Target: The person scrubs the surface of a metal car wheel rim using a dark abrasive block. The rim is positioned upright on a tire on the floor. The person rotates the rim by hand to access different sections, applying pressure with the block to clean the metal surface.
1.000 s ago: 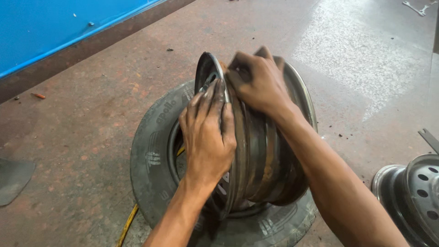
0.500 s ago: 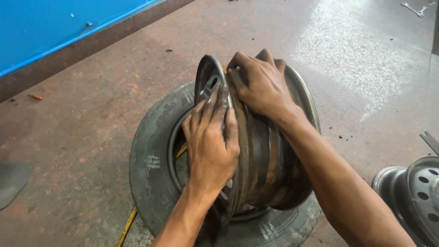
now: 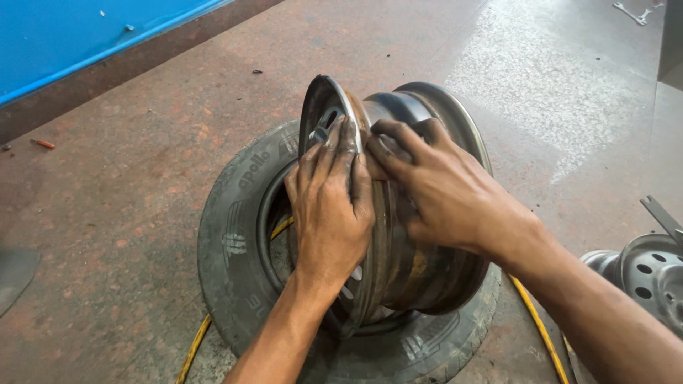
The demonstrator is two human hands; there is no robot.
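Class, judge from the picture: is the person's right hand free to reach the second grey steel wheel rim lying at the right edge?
Probably yes. The right hand rests on the upright rusty steel rim, and bare concrete floor separates it from the second grey steel rim.

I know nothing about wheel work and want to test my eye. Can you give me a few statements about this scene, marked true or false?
1. Both hands rest on the steel rim. True: the left hand and right hand lie on it.
2. The rim stands on edge on a tyre lying flat. True.
3. The floor is green grass. False: it is reddish-brown concrete.
4. A yellow hose runs beside the tyre. True.
5. The wall is red. False: it is blue.
6. No other wheel is in view. False: a second rim shows at the right edge.
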